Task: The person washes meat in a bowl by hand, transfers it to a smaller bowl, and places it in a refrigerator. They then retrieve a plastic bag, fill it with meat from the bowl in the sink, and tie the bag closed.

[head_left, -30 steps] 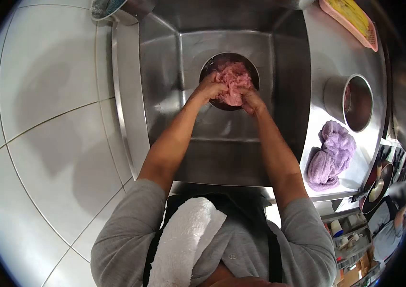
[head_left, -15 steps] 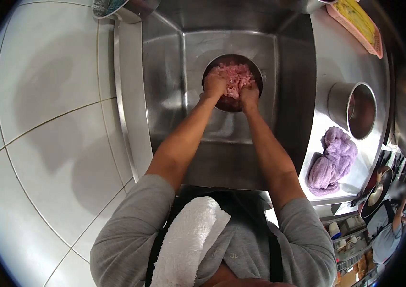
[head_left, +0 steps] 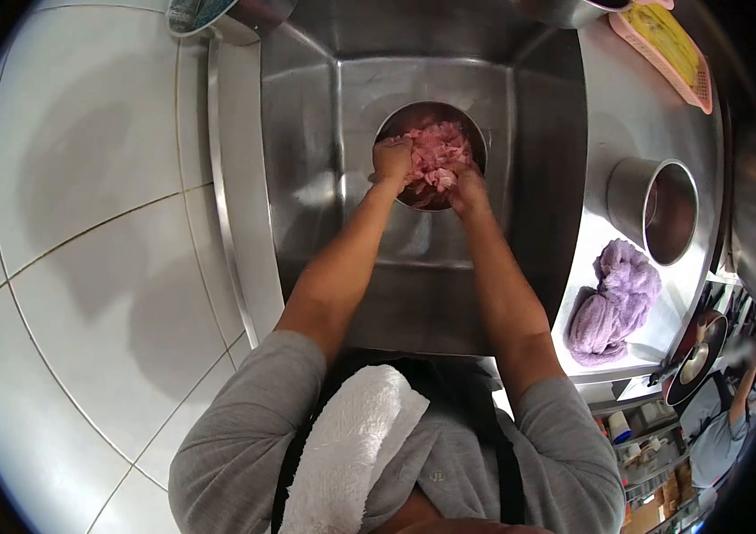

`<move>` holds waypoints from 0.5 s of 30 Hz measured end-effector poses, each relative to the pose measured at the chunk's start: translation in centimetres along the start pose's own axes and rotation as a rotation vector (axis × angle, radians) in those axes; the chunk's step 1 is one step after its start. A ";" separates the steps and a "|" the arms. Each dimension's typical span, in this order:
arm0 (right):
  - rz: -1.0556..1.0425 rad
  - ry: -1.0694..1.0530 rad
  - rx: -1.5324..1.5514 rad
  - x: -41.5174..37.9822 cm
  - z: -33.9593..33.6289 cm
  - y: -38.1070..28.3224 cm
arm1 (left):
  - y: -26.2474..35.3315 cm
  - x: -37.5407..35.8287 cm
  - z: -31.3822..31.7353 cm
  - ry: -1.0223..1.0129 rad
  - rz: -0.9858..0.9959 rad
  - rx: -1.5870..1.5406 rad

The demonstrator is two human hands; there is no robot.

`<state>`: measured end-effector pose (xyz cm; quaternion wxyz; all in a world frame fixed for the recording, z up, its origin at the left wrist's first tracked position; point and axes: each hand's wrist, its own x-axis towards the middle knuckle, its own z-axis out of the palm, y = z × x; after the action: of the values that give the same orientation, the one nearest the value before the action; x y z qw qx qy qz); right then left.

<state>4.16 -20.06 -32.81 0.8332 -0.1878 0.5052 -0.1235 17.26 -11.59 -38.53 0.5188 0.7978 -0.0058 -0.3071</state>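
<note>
A round metal pot (head_left: 431, 109) stands in the steel sink (head_left: 427, 307) and holds pink pieces of raw meat (head_left: 438, 147). At the pot's left side, my left hand (head_left: 392, 160) is closed around some of the meat, its fingertips hidden among the pieces. My right hand (head_left: 468, 190) reaches over the lower right rim, its fingers curled on meat and partly hidden by it. Between the two hands, meat is heaped up.
On the steel counter (head_left: 605, 98) to the right are a purple mesh cloth (head_left: 618, 303), an open metal pot (head_left: 670, 212) and a pink basket (head_left: 654, 52) with yellow contents. White tiles (head_left: 102, 267) line the left side. Another person (head_left: 723, 445) is at the far right.
My right hand has shifted slightly down and back towards the pot's near rim. The meat between my hands has been turned over and lies differently. My left hand stays at the left side.
</note>
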 end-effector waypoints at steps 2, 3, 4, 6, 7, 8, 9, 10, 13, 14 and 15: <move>-0.035 0.029 0.008 0.2 -0.3 0.1 | 1.2 0.0 -0.9 -0.110 -0.301 -0.077; -0.053 0.044 0.012 0.2 -0.3 0.1 | 2.9 -0.8 -1.1 -0.096 -0.340 -0.102; -0.061 0.056 0.012 0.1 -0.1 0.0 | 5.3 -2.2 -1.3 -0.082 -0.379 -0.127; -0.075 0.079 0.013 -0.4 0.5 -0.5 | 6.2 -3.9 -2.0 -0.065 -0.388 -0.228; -0.113 0.030 -0.049 -0.6 0.7 -0.9 | 6.1 -4.4 -2.4 -0.063 -0.357 -0.305; -0.154 -0.017 -0.109 -0.9 0.9 -1.3 | 6.1 -4.5 -2.7 -0.065 -0.324 -0.380; -0.194 -0.060 -0.168 -1.3 1.1 -1.7 | 6.1 -4.2 -3.3 -0.193 -0.364 -0.499; -0.194 -0.088 -0.217 -1.8 1.2 -2.4 | 6.2 -3.7 -4.2 -0.320 -0.403 -0.618; -0.183 -0.171 -0.358 -2.9 0.8 -3.6 | 11.2 -5.3 -5.6 -0.623 -0.535 -0.724; -0.180 -0.193 -0.400 -3.0 0.6 -3.7 | 12.0 -5.6 -5.3 -0.716 -0.521 -0.638; -0.181 -0.215 -0.444 -3.0 0.7 -4.0 | 12.3 -5.6 -4.9 -0.809 -0.501 -0.550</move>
<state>3.30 -22.33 -28.35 0.8061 -0.4225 0.4095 -0.0631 18.98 -11.38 -24.25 0.5756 0.4279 0.0658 -0.6937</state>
